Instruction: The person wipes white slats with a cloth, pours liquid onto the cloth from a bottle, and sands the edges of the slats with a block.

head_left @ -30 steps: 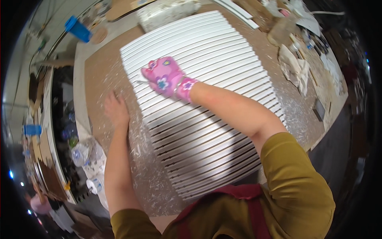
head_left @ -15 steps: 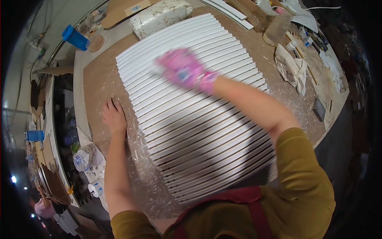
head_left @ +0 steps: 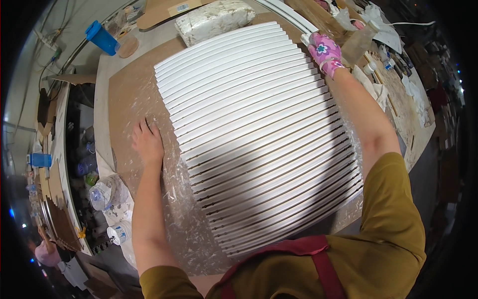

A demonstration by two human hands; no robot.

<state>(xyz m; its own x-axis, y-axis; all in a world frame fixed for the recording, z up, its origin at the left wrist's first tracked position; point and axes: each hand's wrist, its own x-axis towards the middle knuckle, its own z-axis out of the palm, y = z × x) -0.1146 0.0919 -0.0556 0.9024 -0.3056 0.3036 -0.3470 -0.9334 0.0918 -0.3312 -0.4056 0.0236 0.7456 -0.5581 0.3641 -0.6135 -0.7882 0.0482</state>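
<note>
Since the earlier frame, the gloved right hand [head_left: 324, 52] had travelled to the far right corner of the white slats [head_left: 259, 134], clenched on a small pad. Left hand [head_left: 148, 143] lay released, flat on the desk [head_left: 127, 99] beside them.

A big board of slats [head_left: 259, 134] lies on the table [head_left: 124, 99]; the left hand [head_left: 148, 142] rests flat on the table just left of the slats; the right hand [head_left: 324, 51] is at their far right corner; a cup [head_left: 101, 37] stands at the far left; a bag [head_left: 214, 20] lies behind the slats.
</note>
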